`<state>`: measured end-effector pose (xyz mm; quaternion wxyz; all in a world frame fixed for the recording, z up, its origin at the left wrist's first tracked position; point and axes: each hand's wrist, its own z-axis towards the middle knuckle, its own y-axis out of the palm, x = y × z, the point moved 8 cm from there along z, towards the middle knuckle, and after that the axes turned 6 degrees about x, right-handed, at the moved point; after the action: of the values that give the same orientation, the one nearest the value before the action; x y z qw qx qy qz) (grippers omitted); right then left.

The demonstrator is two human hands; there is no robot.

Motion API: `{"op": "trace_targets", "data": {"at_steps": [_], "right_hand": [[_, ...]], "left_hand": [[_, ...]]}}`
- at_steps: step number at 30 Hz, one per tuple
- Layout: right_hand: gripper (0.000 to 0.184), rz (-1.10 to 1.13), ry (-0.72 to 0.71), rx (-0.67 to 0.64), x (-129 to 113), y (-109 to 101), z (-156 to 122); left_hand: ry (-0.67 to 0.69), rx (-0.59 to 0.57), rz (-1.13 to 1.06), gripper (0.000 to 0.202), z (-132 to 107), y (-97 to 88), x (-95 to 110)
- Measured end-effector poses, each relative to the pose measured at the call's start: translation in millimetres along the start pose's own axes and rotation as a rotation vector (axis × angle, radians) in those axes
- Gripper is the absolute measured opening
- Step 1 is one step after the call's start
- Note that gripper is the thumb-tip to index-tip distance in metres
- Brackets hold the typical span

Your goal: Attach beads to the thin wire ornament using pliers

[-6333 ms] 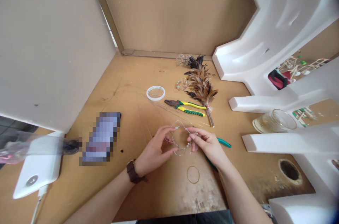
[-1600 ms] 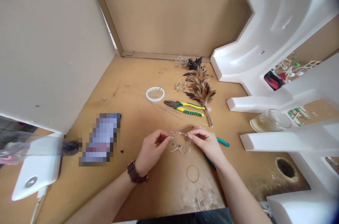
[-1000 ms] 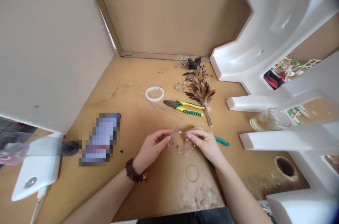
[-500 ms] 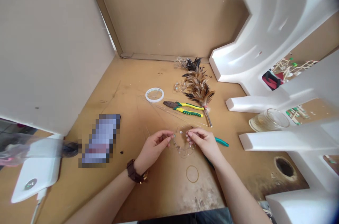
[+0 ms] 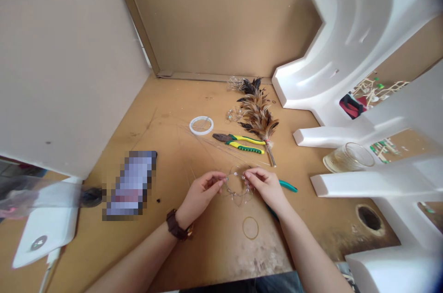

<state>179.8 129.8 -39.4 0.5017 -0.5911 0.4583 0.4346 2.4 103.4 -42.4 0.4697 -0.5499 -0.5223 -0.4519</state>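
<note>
Worktop: a brown board [image 5: 166,113], scuffed and pale towards the near edge; tan card walls stand behind it, a pale panel rises on the left, and white foam mouldings [image 5: 346,53] crowd the right side; a round hole [image 5: 369,218] is cut in the board near the right corner
Left hand: the left hand [image 5: 201,192], with a brown wristwatch [image 5: 175,224] on its wrist, is closed in a pinch; thumb and forefinger grip the left side of the beaded wire ring [image 5: 238,188]
Right hand: the right hand [image 5: 266,187] is closed in the same way; its fingertips pinch the right side of the ring
Beaded wire ring: a thin loop of clear wire with a few small pale beads, held between the two hands near the middle of the worktop; whether it touches the board cannot be told
Behind the hands: yellow-and-green pliers [image 5: 242,142] lie flat; a brown feather bundle [image 5: 256,113] lies just beyond them, its stem pointing towards the hands; a white spool [image 5: 201,125] sits to the left of the pliers
Right of the hands: a teal-handled tool [image 5: 288,186] lies partly hidden under the right hand; a glass [image 5: 349,158] stands further right against the foam
In front: a thin loose ring [image 5: 250,227] lies flat between the forearms
Far left: a pixelated flat object [image 5: 131,183]; a white device [image 5: 44,233] at the worktop's edge
</note>
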Motion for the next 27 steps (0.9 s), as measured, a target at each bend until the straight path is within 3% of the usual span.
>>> {"op": "trace_targets", "data": {"at_steps": [27], "right_hand": [[0.027,-0.006,-0.002,-0.007,-0.3,-0.3,-0.3]], "left_hand": [[-0.002,-0.008,0.010,0.023,-0.4,-0.1,0.0]]}}
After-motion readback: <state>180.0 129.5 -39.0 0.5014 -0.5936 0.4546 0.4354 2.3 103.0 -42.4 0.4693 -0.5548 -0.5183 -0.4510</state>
